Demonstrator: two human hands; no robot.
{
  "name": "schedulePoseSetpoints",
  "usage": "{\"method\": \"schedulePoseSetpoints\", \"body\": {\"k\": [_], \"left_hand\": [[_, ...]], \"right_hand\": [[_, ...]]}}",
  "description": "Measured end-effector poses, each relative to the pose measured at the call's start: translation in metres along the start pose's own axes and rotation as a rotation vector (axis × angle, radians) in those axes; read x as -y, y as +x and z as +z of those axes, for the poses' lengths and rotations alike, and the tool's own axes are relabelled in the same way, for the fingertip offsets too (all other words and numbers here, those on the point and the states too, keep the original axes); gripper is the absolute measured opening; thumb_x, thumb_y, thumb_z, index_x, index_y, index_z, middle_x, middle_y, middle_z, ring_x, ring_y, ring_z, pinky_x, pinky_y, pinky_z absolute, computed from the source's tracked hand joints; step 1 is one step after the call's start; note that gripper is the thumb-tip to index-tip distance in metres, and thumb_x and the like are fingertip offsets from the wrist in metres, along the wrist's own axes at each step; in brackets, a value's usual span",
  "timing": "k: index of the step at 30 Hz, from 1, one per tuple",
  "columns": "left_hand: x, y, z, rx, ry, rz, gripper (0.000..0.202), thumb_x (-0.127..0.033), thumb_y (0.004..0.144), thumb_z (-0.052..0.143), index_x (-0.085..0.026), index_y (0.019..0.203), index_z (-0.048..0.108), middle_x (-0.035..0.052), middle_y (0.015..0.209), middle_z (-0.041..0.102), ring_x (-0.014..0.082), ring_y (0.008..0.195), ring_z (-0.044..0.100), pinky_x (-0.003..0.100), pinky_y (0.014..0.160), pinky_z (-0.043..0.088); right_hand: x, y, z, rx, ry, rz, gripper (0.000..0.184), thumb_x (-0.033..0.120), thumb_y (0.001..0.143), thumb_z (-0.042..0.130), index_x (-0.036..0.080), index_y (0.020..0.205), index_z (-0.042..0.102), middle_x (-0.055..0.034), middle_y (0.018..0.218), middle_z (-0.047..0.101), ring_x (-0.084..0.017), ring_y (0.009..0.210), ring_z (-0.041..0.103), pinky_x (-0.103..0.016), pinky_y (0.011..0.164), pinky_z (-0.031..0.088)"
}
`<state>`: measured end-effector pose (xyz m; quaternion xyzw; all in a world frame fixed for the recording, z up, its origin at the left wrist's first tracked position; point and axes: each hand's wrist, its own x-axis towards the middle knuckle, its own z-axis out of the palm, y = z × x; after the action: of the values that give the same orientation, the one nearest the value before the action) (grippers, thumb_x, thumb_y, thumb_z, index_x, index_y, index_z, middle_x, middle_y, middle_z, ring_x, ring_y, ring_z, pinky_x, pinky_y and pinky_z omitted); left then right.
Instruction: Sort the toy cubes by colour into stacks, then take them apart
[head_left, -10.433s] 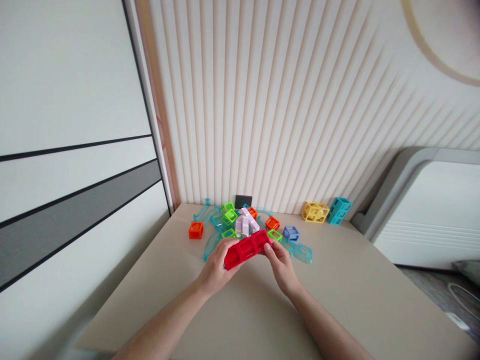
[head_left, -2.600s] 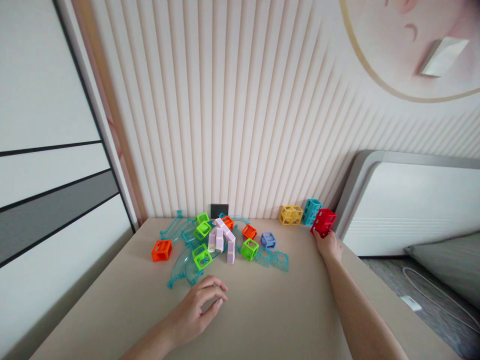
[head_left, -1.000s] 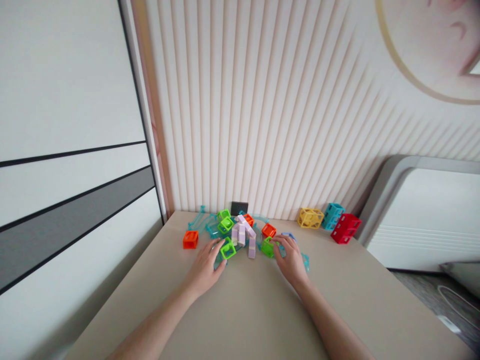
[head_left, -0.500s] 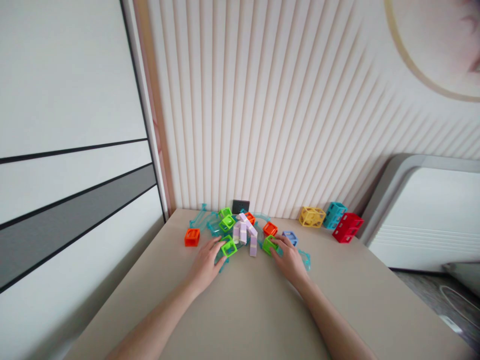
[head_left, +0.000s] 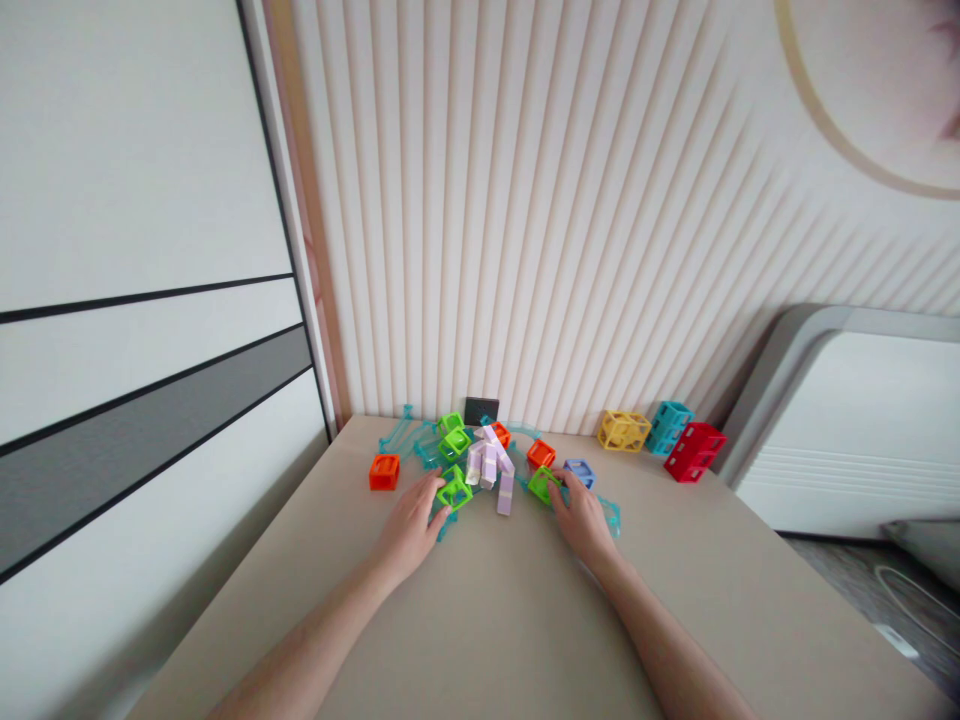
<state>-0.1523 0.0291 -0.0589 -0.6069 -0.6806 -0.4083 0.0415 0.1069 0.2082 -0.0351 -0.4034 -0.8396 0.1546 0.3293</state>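
My left hand grips a green open-frame cube block from its left side, thumb below and fingers along the top. On the right, my right hand has its fingertips on another green cube block; its fingers partly cover that block's right side. Between the two hands lies a heap of pale lilac blocks. Further green cubes sit behind my left hand. An orange cube and a blue-violet cube are close to my right fingers.
Translucent teal pieces lie around and under the cubes. A lone orange cube sits at the left. Stacked yellow, teal and red blocks stand at the back right. A black flat object leans against the ribbed wall.
The green cube at my right hand has shifted slightly right and turned a little. The green cube in my left hand has moved slightly left. Both hands stay near the same places.
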Motion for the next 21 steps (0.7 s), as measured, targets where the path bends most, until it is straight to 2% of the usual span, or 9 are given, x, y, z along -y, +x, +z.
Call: {"method": "schedulePoseSetpoints", "body": {"k": [4, 12, 21], "left_hand": [[0.002, 0.0, 0.0, 0.012, -0.014, 0.002, 0.028, -0.028, 0.093, 0.054, -0.022, 0.12, 0.052, 0.0152, 0.134, 0.062, 0.0287, 0.126, 0.06, 0.052, 0.103, 0.05], [-0.002, 0.001, -0.003, 0.022, -0.042, 0.016, 0.034, -0.033, 0.096, 0.048, -0.019, 0.127, 0.045, 0.0165, 0.129, 0.064, 0.0283, 0.121, 0.063, 0.048, 0.099, 0.053], [-0.013, 0.005, -0.009, 0.006, -0.068, -0.01, 0.023, -0.039, 0.098, 0.045, -0.022, 0.113, 0.047, 0.0114, 0.106, 0.07, 0.0262, 0.101, 0.07, 0.042, 0.086, 0.058]], "right_hand": [[-0.001, 0.0, 0.003, -0.056, 0.022, 0.077, 0.027, 0.039, 0.094, 0.036, 0.023, 0.101, 0.056, -0.01, 0.091, 0.074, -0.028, 0.079, 0.071, -0.034, 0.068, 0.05], [0.004, 0.001, -0.001, -0.142, 0.147, 0.165, 0.025, 0.045, 0.093, 0.035, 0.025, 0.095, 0.05, -0.0068, 0.076, 0.069, -0.026, 0.065, 0.067, -0.033, 0.06, 0.048], [0.011, 0.0, -0.006, -0.123, 0.23, 0.174, 0.027, 0.05, 0.094, 0.034, 0.026, 0.09, 0.046, -0.0028, 0.07, 0.063, -0.024, 0.061, 0.065, -0.033, 0.057, 0.048]]}}
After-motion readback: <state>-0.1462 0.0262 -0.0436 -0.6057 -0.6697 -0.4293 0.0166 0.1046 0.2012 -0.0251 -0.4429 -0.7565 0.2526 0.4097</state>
